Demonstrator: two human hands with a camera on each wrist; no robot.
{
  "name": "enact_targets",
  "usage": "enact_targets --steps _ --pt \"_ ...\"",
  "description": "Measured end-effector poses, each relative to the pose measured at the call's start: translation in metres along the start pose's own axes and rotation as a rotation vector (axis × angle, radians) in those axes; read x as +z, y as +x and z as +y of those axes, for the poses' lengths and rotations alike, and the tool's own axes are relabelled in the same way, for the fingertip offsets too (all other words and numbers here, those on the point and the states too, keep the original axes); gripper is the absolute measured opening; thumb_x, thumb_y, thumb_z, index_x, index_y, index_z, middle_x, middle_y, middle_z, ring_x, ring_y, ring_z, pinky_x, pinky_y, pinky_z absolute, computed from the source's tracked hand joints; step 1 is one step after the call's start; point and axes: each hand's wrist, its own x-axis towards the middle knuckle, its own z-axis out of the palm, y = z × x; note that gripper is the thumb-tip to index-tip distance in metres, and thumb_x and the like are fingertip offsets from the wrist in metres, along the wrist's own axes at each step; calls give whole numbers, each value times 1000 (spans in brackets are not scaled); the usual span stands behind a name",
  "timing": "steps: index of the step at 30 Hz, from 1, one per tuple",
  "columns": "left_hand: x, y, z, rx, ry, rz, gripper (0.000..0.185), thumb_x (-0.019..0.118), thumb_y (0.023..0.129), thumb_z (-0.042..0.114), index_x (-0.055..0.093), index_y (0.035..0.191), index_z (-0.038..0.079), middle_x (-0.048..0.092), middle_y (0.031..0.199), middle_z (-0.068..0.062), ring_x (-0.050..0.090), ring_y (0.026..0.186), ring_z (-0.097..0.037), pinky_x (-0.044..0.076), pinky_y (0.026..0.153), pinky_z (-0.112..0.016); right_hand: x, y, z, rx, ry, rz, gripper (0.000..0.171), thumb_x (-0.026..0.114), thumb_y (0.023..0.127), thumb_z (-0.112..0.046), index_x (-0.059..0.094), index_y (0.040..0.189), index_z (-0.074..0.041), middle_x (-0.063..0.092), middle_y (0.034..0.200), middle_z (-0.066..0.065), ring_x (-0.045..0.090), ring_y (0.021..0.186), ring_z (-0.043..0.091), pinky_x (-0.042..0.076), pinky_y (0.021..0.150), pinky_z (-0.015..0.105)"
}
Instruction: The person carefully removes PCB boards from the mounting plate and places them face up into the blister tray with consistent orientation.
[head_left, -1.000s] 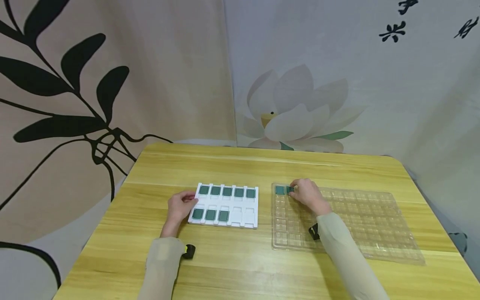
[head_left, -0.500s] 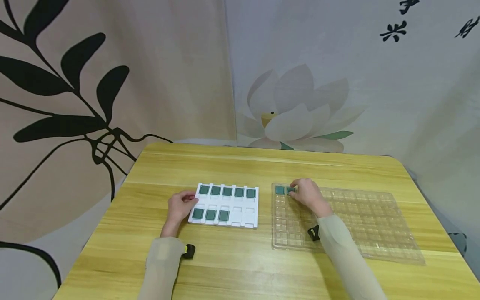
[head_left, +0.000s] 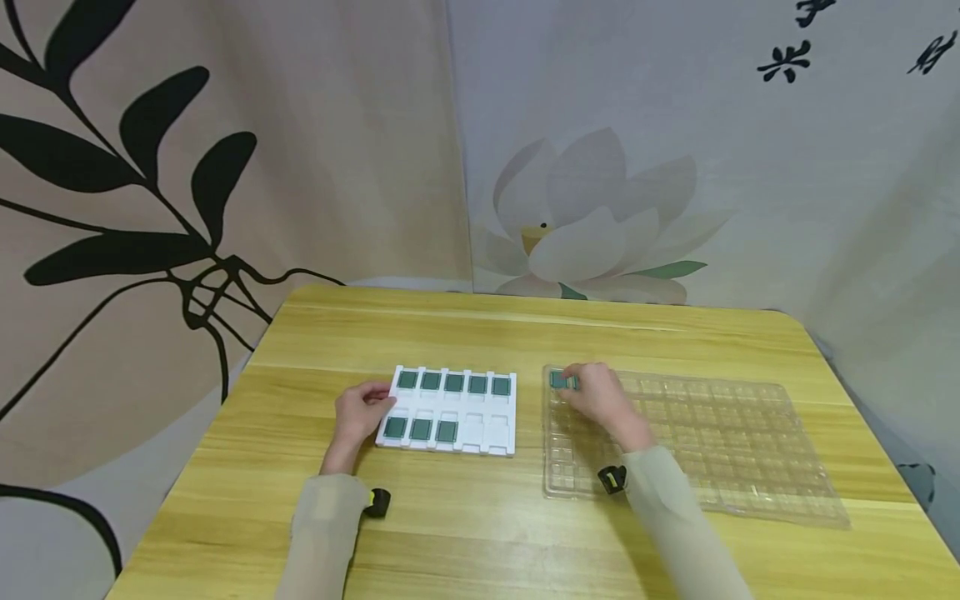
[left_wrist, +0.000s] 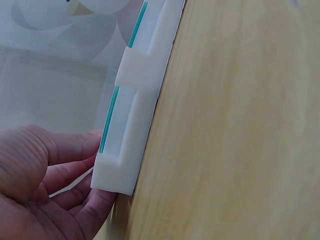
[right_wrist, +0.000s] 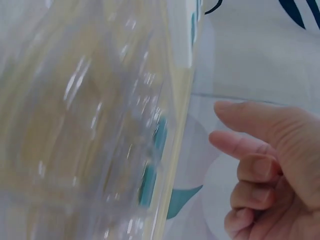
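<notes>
My left hand (head_left: 363, 414) holds the left end of a white tray (head_left: 486, 410), thumb at the top and fingers beneath the edge, as the left wrist view (left_wrist: 117, 172) shows. Small dark green square chips (head_left: 453, 383) fill the tray's far row, and three more lie at the left of its near row. Over the far left corner of a clear plastic tray (head_left: 735, 442) is my right hand (head_left: 603, 400). In the right wrist view its thumb and index finger (right_wrist: 245, 142) are apart with nothing between them. Two green chips (right_wrist: 148, 185) sit in the clear tray's pockets close by.
Both trays lie on a wooden table (head_left: 442, 533), the white one left of the clear one. Behind the table hangs a pale curtain (head_left: 360, 167) printed with dark leaves and a lotus. Dark wrist cameras (head_left: 378, 503) project from both sleeves.
My right hand has let go of the second green chip in the clear tray and shifted slightly left. My left hand and the white tray have stayed put.
</notes>
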Motion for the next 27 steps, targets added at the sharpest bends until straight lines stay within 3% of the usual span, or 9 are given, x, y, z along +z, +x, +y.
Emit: enact_targets --steps 9,19,21,22,27 --pt "0 0 0 -3 8 0 26 65 84 0 64 108 -9 64 99 -25 61 87 -31 51 74 -31 17 -1 -22 -67 -11 10 25 71 80 -10 68 101 3 54 58 2 31 43 5 30 42 20" --pt "-1 0 -2 1 14 -2 27 65 84 1 63 109 -9 64 100 -25 60 88 -31 51 77 -35 37 -1 -48 -97 -1 -28 26 72 81 -14 69 102 1 28 44 -9 23 40 4 20 37 17" --pt "-1 0 -2 5 14 -1 26 65 84 1 64 108 -9 64 99 -25 60 88 -31 50 76 -34 40 -1 -53 -99 2 -48 26 71 81 -14 69 103 0 29 45 -9 24 40 3 22 38 18" --pt "-1 0 -2 8 14 0 26 65 84 1 64 108 -9 64 99 -25 60 87 -31 50 76 -33 41 -1 -55 -113 -6 -48 25 72 81 -15 69 102 -1 30 44 -9 25 39 3 33 42 18" --pt "-1 0 -1 12 14 -2 25 65 84 1 64 107 -9 64 99 -25 60 88 -31 50 77 -35 44 0 -65 -166 -2 -50 23 73 81 -15 69 99 0 39 46 -7 27 39 3 36 45 19"
